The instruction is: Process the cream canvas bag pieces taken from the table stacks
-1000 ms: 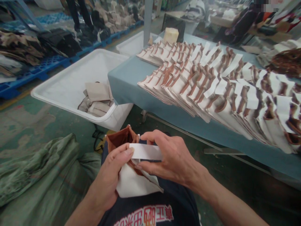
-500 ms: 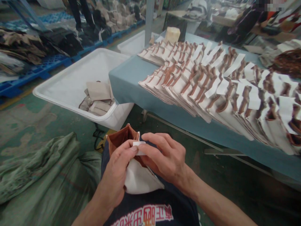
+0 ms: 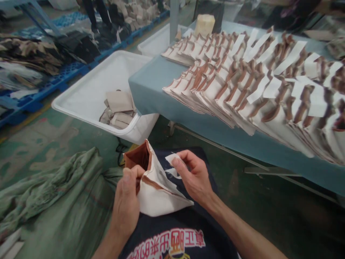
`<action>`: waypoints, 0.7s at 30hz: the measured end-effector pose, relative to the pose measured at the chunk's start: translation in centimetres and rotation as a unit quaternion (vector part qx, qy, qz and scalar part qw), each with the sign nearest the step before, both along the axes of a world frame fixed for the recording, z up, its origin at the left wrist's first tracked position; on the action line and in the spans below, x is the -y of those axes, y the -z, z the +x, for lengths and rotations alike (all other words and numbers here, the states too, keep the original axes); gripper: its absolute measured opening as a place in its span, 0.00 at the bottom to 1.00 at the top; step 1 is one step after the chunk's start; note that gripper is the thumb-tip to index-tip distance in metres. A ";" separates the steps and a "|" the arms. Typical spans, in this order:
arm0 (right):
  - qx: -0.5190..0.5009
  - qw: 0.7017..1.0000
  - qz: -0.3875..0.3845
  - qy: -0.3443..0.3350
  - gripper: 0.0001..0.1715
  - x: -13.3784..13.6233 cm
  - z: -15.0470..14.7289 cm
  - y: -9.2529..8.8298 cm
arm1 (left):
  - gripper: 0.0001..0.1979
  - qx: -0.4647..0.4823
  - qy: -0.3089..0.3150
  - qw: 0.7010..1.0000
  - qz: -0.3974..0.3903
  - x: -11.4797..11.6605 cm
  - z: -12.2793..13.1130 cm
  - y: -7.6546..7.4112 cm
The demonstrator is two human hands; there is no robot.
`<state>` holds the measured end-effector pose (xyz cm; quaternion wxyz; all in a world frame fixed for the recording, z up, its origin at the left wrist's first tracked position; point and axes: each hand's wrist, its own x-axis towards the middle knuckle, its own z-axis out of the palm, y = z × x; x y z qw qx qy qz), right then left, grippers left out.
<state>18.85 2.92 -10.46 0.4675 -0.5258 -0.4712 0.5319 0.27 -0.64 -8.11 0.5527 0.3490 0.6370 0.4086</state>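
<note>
A white cloth pouch with a brown lining (image 3: pixel 157 187) rests on my lap. My left hand (image 3: pixel 126 203) is closed on its left edge, thumb at the brown opening. Just to the right, my right hand (image 3: pixel 192 176) pinches a small white paper strip (image 3: pixel 172 160) between thumb and fingers, held beside the pouch's upper edge. The strip looks crumpled or folded.
A blue-covered table (image 3: pixel 151 93) at the right carries several rows of overlapping white-and-brown pouches (image 3: pixel 242 86) with paper strips. A white tub (image 3: pixel 88 108) with a few folded pieces stands beside it. Green sacking (image 3: pixel 54 201) lies at my left. Stacked fabric sits on blue pallets (image 3: pixel 40 86).
The paper strip, earlier held flat across the pouch by both hands, is now only in my right hand, off to the pouch's right. The pouch has turned, showing its white side.
</note>
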 end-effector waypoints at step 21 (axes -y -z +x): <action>-0.021 0.990 -0.074 -0.122 0.22 2.6 0.6 -6.6 | 0.15 -0.028 0.180 0.976 0.117 -2.1 -1.3 -3.4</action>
